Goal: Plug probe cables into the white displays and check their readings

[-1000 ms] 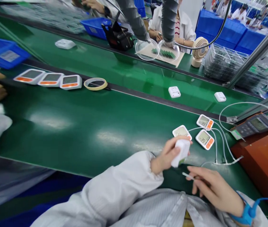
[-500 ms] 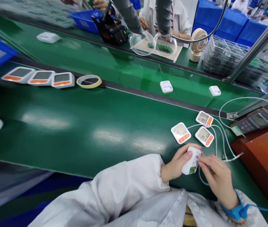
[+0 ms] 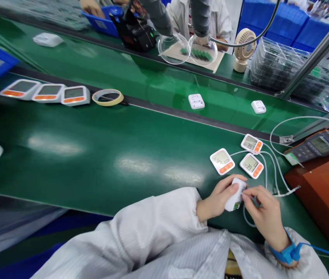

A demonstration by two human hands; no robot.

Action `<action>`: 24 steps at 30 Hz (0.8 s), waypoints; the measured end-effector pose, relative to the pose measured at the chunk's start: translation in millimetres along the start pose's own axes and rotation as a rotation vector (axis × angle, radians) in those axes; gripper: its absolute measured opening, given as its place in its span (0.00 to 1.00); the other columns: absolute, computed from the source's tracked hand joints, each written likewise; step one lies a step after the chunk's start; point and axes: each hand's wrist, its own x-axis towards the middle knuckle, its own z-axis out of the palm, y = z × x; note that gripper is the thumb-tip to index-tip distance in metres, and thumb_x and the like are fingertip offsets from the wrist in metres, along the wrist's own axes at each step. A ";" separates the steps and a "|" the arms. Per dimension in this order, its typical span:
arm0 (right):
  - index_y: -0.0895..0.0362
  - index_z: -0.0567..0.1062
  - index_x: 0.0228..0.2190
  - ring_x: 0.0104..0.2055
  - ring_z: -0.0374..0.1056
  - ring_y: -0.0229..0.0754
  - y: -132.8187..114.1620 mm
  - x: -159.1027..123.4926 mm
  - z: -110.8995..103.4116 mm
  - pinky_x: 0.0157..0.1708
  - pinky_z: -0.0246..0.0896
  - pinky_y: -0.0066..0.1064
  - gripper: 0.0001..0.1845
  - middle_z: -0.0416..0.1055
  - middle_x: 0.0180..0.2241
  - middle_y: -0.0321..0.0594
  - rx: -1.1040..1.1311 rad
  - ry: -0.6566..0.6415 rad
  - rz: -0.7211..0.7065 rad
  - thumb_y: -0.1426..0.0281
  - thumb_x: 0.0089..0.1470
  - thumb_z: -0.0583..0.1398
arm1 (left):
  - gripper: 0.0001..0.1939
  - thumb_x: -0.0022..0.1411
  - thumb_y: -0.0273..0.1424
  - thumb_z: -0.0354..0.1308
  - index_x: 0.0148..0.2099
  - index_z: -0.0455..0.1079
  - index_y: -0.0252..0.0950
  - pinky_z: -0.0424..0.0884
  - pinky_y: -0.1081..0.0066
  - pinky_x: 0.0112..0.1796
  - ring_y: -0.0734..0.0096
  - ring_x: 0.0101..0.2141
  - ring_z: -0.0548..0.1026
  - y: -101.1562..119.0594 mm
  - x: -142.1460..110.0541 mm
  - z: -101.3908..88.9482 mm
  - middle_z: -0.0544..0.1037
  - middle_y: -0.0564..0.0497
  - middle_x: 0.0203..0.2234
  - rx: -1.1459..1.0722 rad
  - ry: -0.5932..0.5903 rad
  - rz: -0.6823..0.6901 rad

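My left hand (image 3: 217, 197) grips a white blood pressure monitor (image 3: 234, 197), its back or side turned up and a green patch showing at its lower end. With thumb and fingers pinched, my right hand (image 3: 264, 209) holds the end of a thin clear air tube (image 3: 248, 220) against the monitor's right side; the fingertips hide the joint. Just beyond my hands lie three lit monitors with orange buttons: one on the left (image 3: 222, 161), one at the back (image 3: 251, 143) and one on the right (image 3: 251, 166). Clear tubes (image 3: 276, 178) run among them to a junction on the right.
Right of the tubes stand a handheld pressure meter (image 3: 317, 147) and an orange-brown box (image 3: 321, 193). White monitors (image 3: 196, 101) lie on the green belt (image 3: 152, 87). Farther left are a tape roll (image 3: 107, 97) and three monitors (image 3: 48, 93). Co-workers' hands (image 3: 91, 7) show at the edges.
The monitors on the belt have shifted left. The held monitor has turned slightly, while both my hands stay close together. Across the belt, a co-worker's hand now reaches into the blue bin.
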 end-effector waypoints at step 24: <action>0.54 0.73 0.30 0.27 0.65 0.39 0.7 1.2 3.2 0.29 0.59 0.29 0.08 0.71 0.26 0.34 -0.018 -0.044 0.037 0.69 0.63 0.58 | 0.33 0.62 0.55 0.53 0.54 0.69 0.31 0.63 0.72 0.30 0.73 0.28 0.67 -3.2 -2.1 0.1 0.72 0.49 0.30 0.253 0.046 0.016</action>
